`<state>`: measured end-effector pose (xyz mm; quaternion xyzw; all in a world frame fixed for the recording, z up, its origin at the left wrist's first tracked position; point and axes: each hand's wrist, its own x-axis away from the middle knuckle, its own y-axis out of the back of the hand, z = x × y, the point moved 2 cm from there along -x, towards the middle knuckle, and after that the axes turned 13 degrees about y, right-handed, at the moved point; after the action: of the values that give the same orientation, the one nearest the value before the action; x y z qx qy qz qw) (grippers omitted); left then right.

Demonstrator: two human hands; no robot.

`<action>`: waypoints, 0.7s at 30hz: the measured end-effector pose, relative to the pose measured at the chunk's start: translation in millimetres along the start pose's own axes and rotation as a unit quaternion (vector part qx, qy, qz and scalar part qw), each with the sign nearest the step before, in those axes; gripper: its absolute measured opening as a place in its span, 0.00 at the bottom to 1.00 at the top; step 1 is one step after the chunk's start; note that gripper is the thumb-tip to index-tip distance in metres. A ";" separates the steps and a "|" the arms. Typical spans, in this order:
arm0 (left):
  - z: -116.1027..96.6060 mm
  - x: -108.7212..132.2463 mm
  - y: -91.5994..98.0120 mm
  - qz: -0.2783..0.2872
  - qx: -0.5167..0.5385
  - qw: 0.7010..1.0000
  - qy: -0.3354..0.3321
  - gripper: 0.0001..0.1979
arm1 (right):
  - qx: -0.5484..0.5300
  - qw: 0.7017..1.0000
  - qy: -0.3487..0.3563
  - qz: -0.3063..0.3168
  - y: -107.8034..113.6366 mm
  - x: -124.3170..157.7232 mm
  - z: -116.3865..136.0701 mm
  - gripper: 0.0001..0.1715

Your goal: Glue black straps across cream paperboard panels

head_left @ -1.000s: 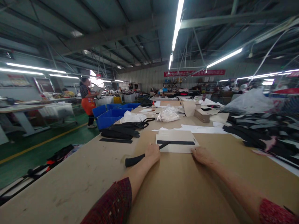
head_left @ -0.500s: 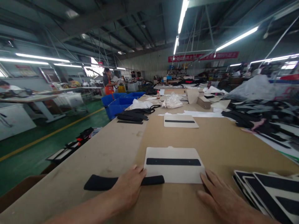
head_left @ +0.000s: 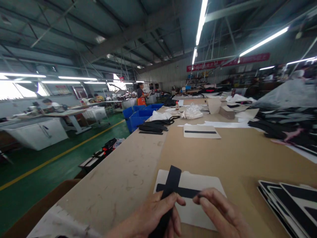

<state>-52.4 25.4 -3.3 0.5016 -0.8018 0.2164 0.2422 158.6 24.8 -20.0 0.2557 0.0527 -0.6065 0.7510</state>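
Observation:
My left hand (head_left: 160,210) is closed around a black fabric strip (head_left: 173,178), which stands up slantwise above the board. Beneath both hands lies a cream rectangular board (head_left: 195,213) with a dark band (head_left: 187,192) running across it. My right hand (head_left: 219,210) hovers over the board's right part, thumb and fingertips pinched together. Something small and dark shows at those fingertips, too small to name. A second cream board (head_left: 201,135) with a thin dark band lies farther up the table.
Several boards with black bands are stacked (head_left: 292,205) at the right. Black straps (head_left: 153,125) lie at the table's left edge, beside blue bins (head_left: 141,117). Black fabric pieces (head_left: 279,127) are heaped at the right. A person in an orange apron (head_left: 141,96) stands beyond the bins.
My left hand has picked up the black strip from the table and raised it over the board. My right hand has left the board's right edge and moved inward, now pinched. The view has shifted left.

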 end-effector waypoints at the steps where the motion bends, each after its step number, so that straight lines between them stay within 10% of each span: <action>1: 0.8 -4.4 -5.2 0.011 -0.006 1.000 -0.007 0.27 | -0.041 0.999 -0.010 -0.030 -8.0 -5.1 5.1 0.23; 14: -1.9 -17.0 -38.1 -0.099 -0.043 0.984 -0.140 0.19 | 0.008 1.000 -0.010 -0.012 -32.0 -6.0 0.5 0.41; 21: 2.8 -27.1 -48.9 -0.069 -0.007 0.996 -0.048 0.27 | -0.009 0.983 0.028 -0.179 -32.4 -2.5 -8.6 0.19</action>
<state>1.9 23.1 -16.9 0.5637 -0.7778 0.1688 0.2210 129.5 26.5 -36.8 0.2517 0.1241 -0.7231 0.6311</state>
